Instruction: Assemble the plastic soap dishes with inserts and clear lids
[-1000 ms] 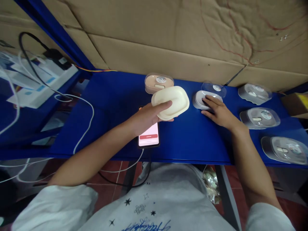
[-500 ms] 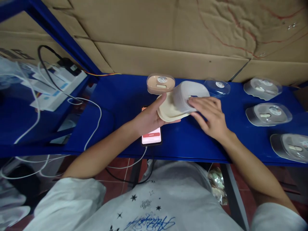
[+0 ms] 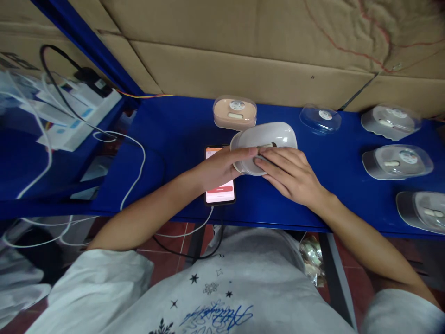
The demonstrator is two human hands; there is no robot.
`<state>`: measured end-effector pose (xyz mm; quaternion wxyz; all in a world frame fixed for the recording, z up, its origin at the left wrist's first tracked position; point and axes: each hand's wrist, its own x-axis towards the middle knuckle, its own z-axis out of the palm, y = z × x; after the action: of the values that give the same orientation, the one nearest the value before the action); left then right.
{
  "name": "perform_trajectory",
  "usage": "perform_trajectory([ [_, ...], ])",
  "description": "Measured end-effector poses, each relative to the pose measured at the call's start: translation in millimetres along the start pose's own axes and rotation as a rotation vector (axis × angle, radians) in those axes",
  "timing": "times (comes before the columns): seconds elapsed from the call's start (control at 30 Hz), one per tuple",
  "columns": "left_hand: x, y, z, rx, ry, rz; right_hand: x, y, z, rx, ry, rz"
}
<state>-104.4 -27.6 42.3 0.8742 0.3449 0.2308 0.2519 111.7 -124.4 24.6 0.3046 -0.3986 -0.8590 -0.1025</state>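
Note:
An oval light-grey plastic box [image 3: 278,132] with a slot in its top is held over the blue table. My left hand [image 3: 222,166] grips its left end, thumb laid over the top and the other fingers hidden beneath. My right hand [image 3: 294,176] is closed over its right and near side, fingertips pressed close to the slot. A small pale piece shows at the slot, partly covered by the fingers. Under my left wrist lies a lit phone [image 3: 220,196] with a cable plugged in. Just behind the box stands a similar peach box [image 3: 235,113] with a clear cover.
Along the right of the blue table [image 3: 333,185] stand several grey boxes [image 3: 396,161] with clear covers. A loose clear cover [image 3: 320,119] lies at the back. White power strips [image 3: 88,111] and cables crowd the left. A cardboard wall [image 3: 222,60] closes the back.
The grey cover, earlier tilted above a cream base, now sits down over it. My left thumb has moved onto the top, and my right hand has shifted left across it.

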Motion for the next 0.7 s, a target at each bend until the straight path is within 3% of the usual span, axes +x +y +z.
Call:
perform_trajectory([
  [0.5, -8, 6, 13.8, -0.068, 0.147, 0.023, -5, 4, 6, -0.092, 0.041, -0.046],
  [0.57, -7, 8, 11.6, -0.037, 0.172, 0.053, -6, 14, 5, -0.069, 0.037, 0.036],
  [0.7, -3, 12, 4.3, -0.006, 0.183, 0.125, -15, 62, 0, -0.103, 0.119, 0.427],
])
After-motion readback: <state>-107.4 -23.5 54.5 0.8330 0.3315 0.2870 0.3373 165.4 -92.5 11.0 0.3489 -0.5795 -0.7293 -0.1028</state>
